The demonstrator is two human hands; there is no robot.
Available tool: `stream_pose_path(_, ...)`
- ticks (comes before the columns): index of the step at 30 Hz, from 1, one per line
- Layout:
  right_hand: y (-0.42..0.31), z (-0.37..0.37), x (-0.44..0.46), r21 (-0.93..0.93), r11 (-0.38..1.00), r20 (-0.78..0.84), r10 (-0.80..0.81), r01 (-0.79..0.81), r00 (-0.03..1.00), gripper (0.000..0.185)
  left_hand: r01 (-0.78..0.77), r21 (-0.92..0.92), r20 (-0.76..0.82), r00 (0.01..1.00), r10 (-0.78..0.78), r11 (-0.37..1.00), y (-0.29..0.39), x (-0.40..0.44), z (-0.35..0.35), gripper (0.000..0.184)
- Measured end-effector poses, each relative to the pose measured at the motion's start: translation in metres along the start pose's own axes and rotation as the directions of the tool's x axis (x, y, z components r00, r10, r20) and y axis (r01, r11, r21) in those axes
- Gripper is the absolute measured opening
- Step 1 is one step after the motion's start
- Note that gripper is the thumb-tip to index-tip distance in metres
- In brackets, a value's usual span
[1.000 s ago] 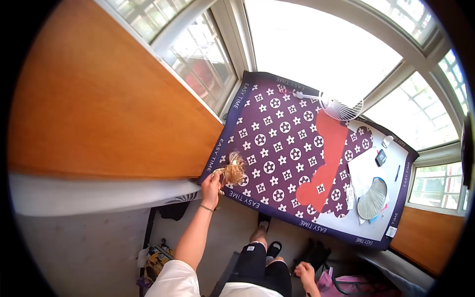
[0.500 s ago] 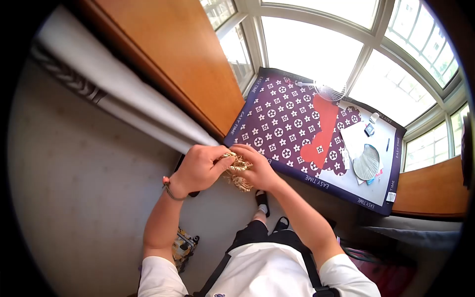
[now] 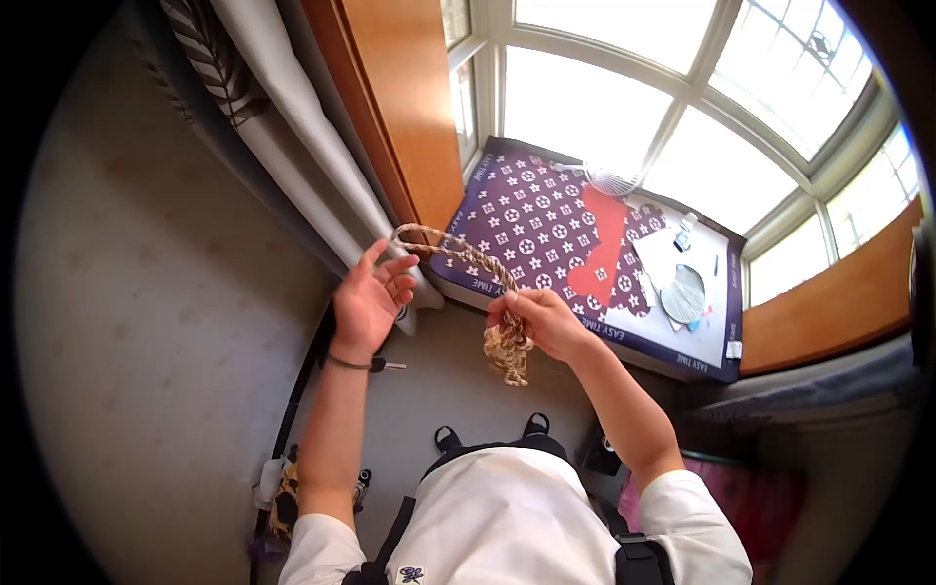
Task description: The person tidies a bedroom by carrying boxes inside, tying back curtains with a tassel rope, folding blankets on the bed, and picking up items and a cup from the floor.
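A braided gold-brown rope curtain tieback (image 3: pixel 468 255) with a tasselled end (image 3: pixel 507 353) is stretched between my hands in the head view. My right hand (image 3: pixel 548 320) pinches it just above the tassel, which dangles below the fingers. The rope doubles back into a long loop that reaches left. My left hand (image 3: pixel 363 304) is palm up with its fingers apart, and the loop's end lies at its index fingertip; whether the two touch, I cannot tell. Beyond the left hand hangs a grey-white curtain (image 3: pixel 302 127) with a dark leaf pattern.
A window seat with a purple patterned mat (image 3: pixel 522 234) lies ahead, bearing a white racket-shaped object (image 3: pixel 612 177) and a fan-shaped grey item (image 3: pixel 682 294). An orange-brown wood panel (image 3: pixel 405 107) stands beside the curtain. A patterned bag (image 3: pixel 283 497) sits at lower left.
My hands were together around the bunched tieback. They have moved apart, drawing the rope out into a loop, and my left hand has opened. The view has turned toward the curtain.
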State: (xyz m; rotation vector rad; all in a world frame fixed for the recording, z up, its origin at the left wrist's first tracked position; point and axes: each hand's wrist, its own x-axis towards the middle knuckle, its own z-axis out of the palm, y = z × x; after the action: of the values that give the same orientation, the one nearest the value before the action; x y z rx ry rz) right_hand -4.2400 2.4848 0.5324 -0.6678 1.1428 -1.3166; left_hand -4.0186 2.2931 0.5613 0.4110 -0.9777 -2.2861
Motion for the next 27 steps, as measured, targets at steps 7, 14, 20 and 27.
stream_pose_path(7,-0.002,0.087,-0.01,0.222,0.975,-0.118,-0.005,0.031,0.993,0.04,-0.038,0.498,0.261,0.959,-0.108,0.866,-0.081,-0.066,0.003,0.037)
stream_pose_path(14,-0.001,0.09,-0.032,-0.184,0.979,-0.27,0.031,-0.083,0.962,0.032,0.328,0.335,0.227,0.882,-0.413,0.883,-0.042,-0.073,-0.012,0.028)
stream_pose_path(20,-0.024,0.083,-0.054,-0.23,0.962,-0.239,0.091,-0.147,0.967,0.028,0.47,0.321,0.315,0.766,-0.56,0.823,-0.014,-0.066,0.004,0.031)
stream_pose_path(27,-0.06,0.064,-0.075,-0.349,0.935,-0.347,-0.068,-0.062,0.936,0.027,0.031,0.831,0.26,0.861,-0.438,0.555,0.018,-0.039,0.017,0.02)
